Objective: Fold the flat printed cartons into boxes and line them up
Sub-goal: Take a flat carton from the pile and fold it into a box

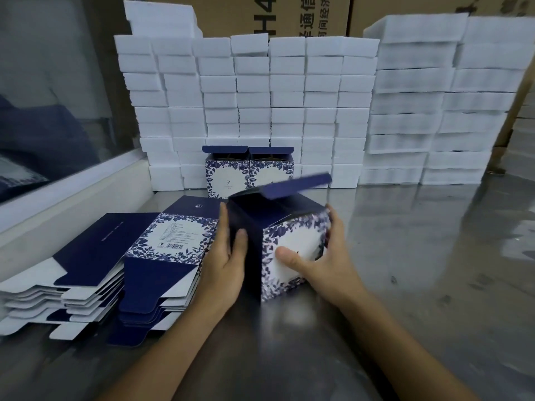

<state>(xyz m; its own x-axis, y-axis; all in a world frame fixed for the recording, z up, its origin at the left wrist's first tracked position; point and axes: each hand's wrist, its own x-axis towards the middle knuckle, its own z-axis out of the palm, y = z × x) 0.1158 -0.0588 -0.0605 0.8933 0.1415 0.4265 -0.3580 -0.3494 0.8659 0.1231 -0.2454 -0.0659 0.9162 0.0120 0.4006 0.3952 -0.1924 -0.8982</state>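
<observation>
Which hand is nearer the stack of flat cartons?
Left. The left hand holds the dark side of the folded box right beside the stack of flat cartons, nearly touching its edge. The right hand holds the box's printed face, on the far side from the stack.

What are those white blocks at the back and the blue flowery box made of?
The white blocks look like foam: matte, soft-edged, slightly uneven. The box looks like thin printed card, white inside as the flat cartons show at their flaps.
</observation>
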